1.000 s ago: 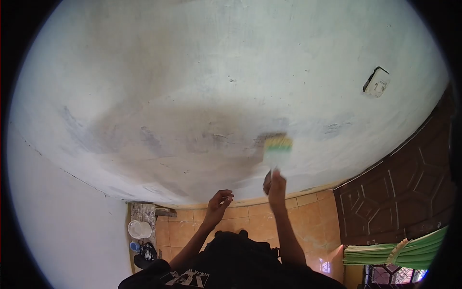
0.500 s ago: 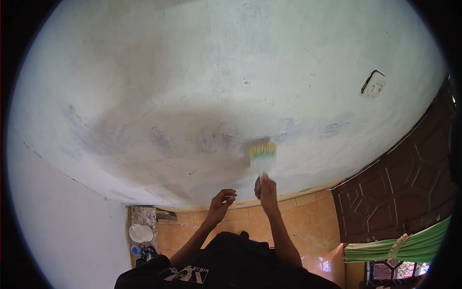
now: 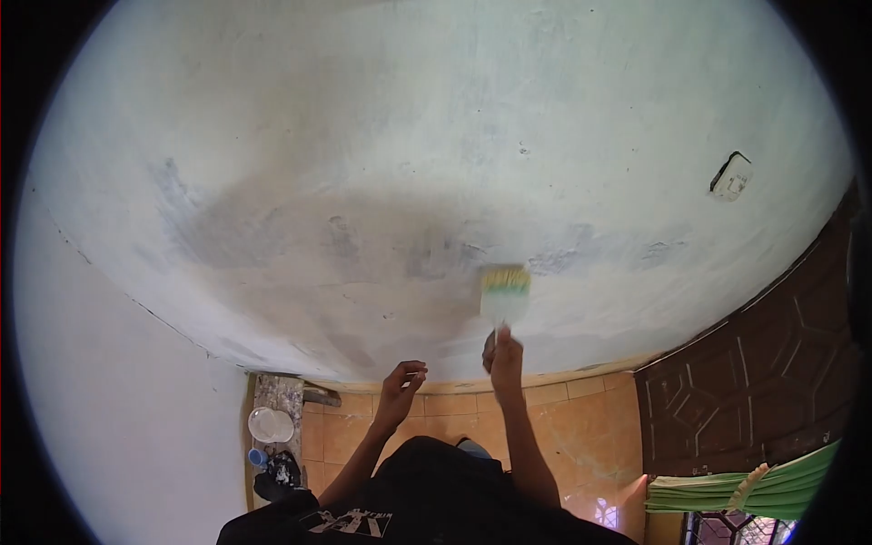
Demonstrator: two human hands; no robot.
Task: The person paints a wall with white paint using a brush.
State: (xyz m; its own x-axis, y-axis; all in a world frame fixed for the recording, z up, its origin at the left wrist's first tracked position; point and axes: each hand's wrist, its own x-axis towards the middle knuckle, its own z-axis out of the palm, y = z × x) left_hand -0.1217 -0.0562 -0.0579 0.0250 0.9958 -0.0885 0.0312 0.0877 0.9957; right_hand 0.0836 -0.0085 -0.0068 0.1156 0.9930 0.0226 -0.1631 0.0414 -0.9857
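My right hand (image 3: pixel 505 357) is closed around the handle of a wide paintbrush (image 3: pixel 505 295), which points up with its yellow-tipped bristles at the wall (image 3: pixel 436 118). The brush head is slightly blurred. Patches of grey and rough, chipped paint mark the wall on either side of the bristles. To the left, my left hand (image 3: pixel 400 389) hangs in front of the wall's lower part with its fingers loosely curled and apart, holding nothing.
A paint-spattered bench (image 3: pixel 280 392) at lower left carries a white tub (image 3: pixel 271 425), a blue cup (image 3: pixel 258 457) and a dark bundle (image 3: pixel 280 474). A wall switch (image 3: pixel 731 177) sits upper right, above a dark panelled door (image 3: pixel 727 363) and green curtain (image 3: pixel 708 494). Orange tiles (image 3: pixel 581 427) cover the floor.
The brush has shifted slightly right in view, its bristles still at the wall. My left hand has moved a little left and down. The view has turned slightly, moving the wall marks rightward.
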